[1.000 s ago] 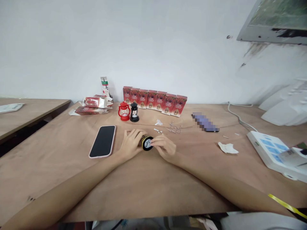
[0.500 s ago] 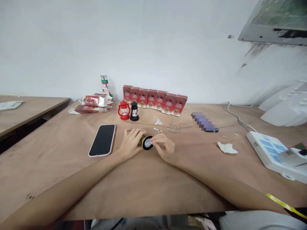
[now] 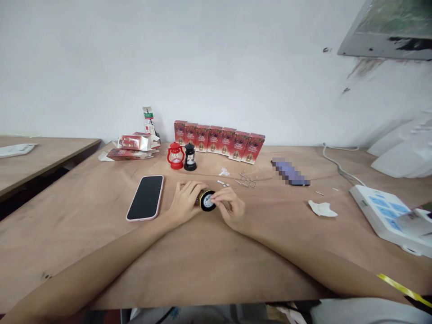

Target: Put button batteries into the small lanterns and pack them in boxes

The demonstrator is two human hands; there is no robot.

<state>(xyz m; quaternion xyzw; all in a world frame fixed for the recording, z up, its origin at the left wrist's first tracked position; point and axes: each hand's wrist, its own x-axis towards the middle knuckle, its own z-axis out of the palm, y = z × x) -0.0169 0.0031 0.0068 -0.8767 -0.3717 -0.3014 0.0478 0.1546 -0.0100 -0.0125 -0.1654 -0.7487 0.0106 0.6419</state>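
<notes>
My left hand [image 3: 187, 200] is wrapped round a small gold-and-black lantern [image 3: 203, 206], which lies on its side with its round base turned towards me and to the right. Inside the black rim of that base is a pale disc. At the disc, the thumb and fingertips of my right hand [image 3: 230, 208] are pinched together; whatever lies between them is too small to make out. Most of the lantern's body is hidden behind my left fingers. Beyond my hands stand a red lantern [image 3: 176, 156] and a black lantern [image 3: 190, 157], both upright.
A phone [image 3: 146, 198] lies left of my hands. Small white pieces [image 3: 223, 172] and bent wire handles [image 3: 247, 180] are scattered ahead. Red boxes [image 3: 215, 139] line the wall; opened boxes [image 3: 131, 148] are stacked left. Rightward are crumpled paper [image 3: 322, 209] and a power strip [image 3: 381, 207].
The view has shifted very slightly. My left hand keeps its hold on the lantern, and the right fingertips stay at its base with barely any movement.
</notes>
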